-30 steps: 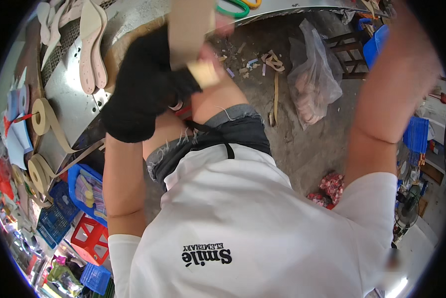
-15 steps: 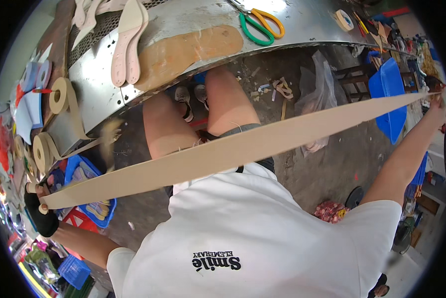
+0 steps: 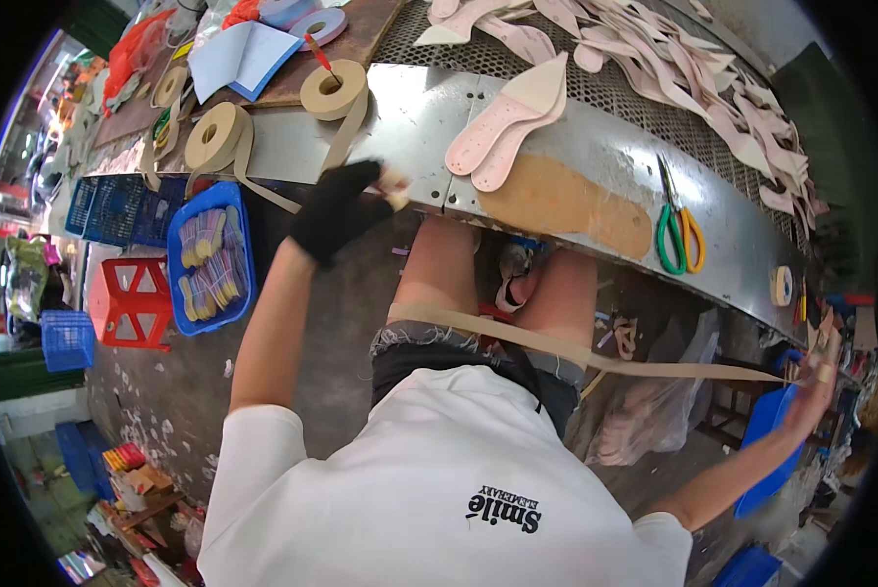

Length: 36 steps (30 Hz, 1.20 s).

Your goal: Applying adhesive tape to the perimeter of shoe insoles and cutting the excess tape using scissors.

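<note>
My left hand [image 3: 346,207], in a black glove with bare fingertips, hovers by the near table edge with fingers curled and slightly apart; I see nothing held in it. Strips run down beside and behind it from a tan tape roll [image 3: 331,93] and a second tan roll [image 3: 216,137]. Far to the right, my right hand [image 3: 813,383] is closed on one end of a long beige strip [image 3: 679,371]. That strip hangs slackly across my lap, its other end lying over my left thigh.
On the metal table [image 3: 400,103] lie pale insole-shaped pieces [image 3: 508,122], a brown board [image 3: 561,201] and green-and-orange scissors [image 3: 679,230]. A blue basket [image 3: 248,264] of shoe-shaped pieces stands left, beside a red stool [image 3: 131,303]. A clear plastic bag [image 3: 659,421] is at right.
My left hand has let go of the strip and moved up to the table edge by the rolls. The stretched strip has dropped slack onto my lap. My view has shifted left.
</note>
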{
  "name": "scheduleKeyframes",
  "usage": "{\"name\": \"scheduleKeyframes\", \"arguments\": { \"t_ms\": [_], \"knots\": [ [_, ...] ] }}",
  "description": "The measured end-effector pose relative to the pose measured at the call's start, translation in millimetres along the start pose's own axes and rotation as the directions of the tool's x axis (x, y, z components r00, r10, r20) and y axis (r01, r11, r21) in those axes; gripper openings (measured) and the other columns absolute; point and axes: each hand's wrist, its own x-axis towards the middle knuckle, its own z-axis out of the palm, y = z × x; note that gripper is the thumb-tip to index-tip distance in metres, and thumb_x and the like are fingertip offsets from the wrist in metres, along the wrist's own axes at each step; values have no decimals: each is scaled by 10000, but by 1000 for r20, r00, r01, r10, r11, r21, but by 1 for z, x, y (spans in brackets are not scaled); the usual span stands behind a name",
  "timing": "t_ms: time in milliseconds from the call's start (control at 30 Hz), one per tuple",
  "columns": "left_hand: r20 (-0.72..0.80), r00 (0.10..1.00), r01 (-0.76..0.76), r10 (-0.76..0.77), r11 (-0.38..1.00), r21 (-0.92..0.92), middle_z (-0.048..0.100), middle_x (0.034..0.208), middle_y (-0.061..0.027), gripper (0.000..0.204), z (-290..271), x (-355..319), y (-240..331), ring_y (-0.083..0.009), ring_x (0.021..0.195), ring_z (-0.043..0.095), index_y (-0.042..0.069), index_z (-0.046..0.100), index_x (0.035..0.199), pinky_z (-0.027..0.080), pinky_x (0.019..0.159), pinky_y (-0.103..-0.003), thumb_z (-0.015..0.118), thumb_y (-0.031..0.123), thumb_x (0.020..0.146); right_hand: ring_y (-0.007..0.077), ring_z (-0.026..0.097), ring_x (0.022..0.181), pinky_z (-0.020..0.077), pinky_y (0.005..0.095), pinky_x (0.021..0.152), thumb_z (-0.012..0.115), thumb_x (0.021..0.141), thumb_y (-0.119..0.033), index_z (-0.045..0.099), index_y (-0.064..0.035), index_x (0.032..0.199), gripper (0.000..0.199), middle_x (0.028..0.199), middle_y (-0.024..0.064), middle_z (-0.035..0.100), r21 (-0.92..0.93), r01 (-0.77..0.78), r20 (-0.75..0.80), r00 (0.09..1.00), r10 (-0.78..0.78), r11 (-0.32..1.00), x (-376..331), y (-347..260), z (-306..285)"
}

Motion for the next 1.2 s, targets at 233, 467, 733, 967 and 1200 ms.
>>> {"name": "scheduleKeyframes", "arguments": {
  "t_ms": [233, 467, 733, 967, 1200],
  "knots": [
    [-110, 993, 77, -33, 901, 427, 675, 944, -144, 500, 70, 155, -1, -286, 882, 645, 62, 643, 1050, 503, 786, -348, 725, 403, 693, 75, 548, 522, 437, 207, 440, 610, 853, -140, 570, -70, 1226, 382, 819, 51, 644, -9, -304, 601, 760, 248, 953, -63, -13, 319],
    [161, 973, 221, -162, 849, -480, 663, 830, -51, 208, 88, 158, -11, -120, 787, 605, 46, 680, 904, 493, 734, -281, 721, 204, 774, 104, 596, 560, 472, 264, 498, 651, 841, -194, 662, -18, 1073, 292, 815, 100, 659, -148, -53, 638, 758, 136, 988, -82, 29, 437],
    [300, 949, 316, -101, 362, -877, 620, 919, -16, 199, 72, 133, 21, -118, 832, 597, 44, 605, 1013, 498, 737, -272, 655, 163, 862, 87, 528, 509, 406, 246, 484, 668, 825, -190, 665, 12, 957, 242, 618, 2, 581, -159, -159, 482, 849, 217, 974, -55, 21, 419],
    [-66, 983, 165, -172, 982, -96, 593, 817, -41, 505, 14, 164, -12, -162, 850, 597, 78, 579, 1214, 493, 747, -328, 747, 232, 763, 45, 443, 519, 355, 236, 489, 664, 805, -138, 658, 26, 894, 187, 626, -47, 553, -197, -66, 626, 759, 178, 978, -15, 23, 340],
    [-74, 973, -229, 218, 949, -216, 638, 1143, -50, 498, 49, 140, 53, -117, 982, 583, 91, 584, 1243, 481, 821, -282, 732, 219, 784, 62, 501, 652, 396, 239, 584, 672, 767, -112, 664, -8, 892, 163, 732, -12, 605, -263, 304, 861, 502, 81, 916, -25, -9, 341]
  ]
}}
